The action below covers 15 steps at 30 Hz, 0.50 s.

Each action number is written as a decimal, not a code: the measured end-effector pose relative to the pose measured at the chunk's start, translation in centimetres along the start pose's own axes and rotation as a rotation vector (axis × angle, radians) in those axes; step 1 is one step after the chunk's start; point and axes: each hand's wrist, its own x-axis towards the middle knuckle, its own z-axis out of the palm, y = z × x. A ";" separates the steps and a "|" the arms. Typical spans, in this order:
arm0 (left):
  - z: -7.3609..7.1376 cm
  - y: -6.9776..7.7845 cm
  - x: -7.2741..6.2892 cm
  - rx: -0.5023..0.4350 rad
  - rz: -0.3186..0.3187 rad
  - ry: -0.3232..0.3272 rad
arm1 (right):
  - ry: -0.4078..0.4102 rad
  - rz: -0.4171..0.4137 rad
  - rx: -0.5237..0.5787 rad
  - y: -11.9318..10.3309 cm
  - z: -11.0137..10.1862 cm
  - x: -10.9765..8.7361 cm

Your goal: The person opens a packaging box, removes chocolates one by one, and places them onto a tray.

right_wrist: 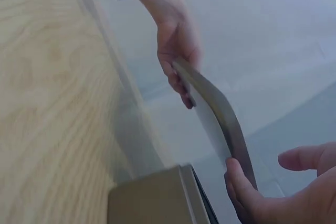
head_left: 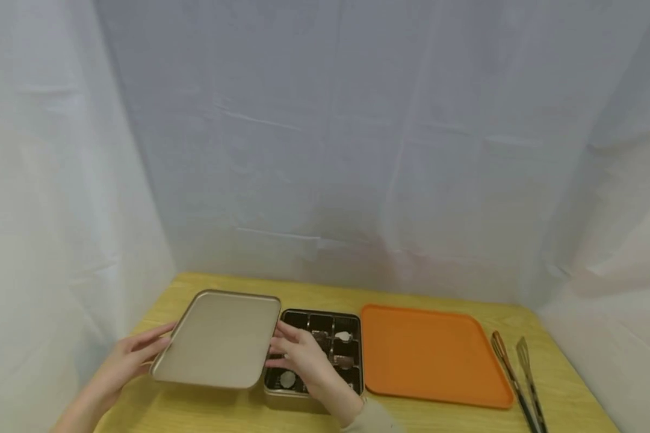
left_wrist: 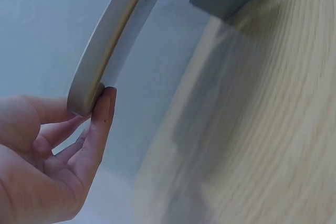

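Note:
A flat, beige-gold metal lid (head_left: 219, 341) with rounded corners is raised over the table, left of a matching tin box (head_left: 295, 402). My left hand (head_left: 127, 361) pinches the lid's left edge; in the left wrist view, its thumb and fingers (left_wrist: 102, 121) meet around the rim. On the opposite edge, my right hand (head_left: 309, 358) holds the rim with its fingers, while its thumb (right_wrist: 299, 158) stands apart from the lid in the right wrist view. The right hand and forearm cover part of the box. Inside, dark compartments contain several small pieces, some whitish, some brownish.
An orange tray (head_left: 433, 355) lies flat just right of the box. Farther right are tongs (head_left: 531, 385) with dark handles, near the table's right side. White sheets (head_left: 325, 150) hang behind and along both sides of the wooden table (head_left: 195, 415).

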 end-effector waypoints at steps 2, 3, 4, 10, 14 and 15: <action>-0.8 -0.3 -0.3 0.018 -0.015 0.018 | -0.009 0.012 0.004 0.3 1.0 0.2; -1.2 -0.5 -0.4 0.032 -0.023 0.026 | -0.013 0.014 0.010 0.4 1.4 0.3; -1.6 -0.6 -0.4 0.047 -0.035 0.026 | -0.010 0.020 0.018 0.5 1.9 0.4; -3.3 -1.8 -0.4 0.052 -0.088 0.022 | -0.001 0.046 0.089 1.1 4.1 0.9; -3.9 -2.6 -0.3 -0.003 -0.105 -0.015 | -0.009 0.064 0.130 1.6 4.9 0.9; -4.0 -2.8 -0.3 -0.014 -0.102 -0.030 | -0.017 0.064 0.137 1.8 5.0 0.9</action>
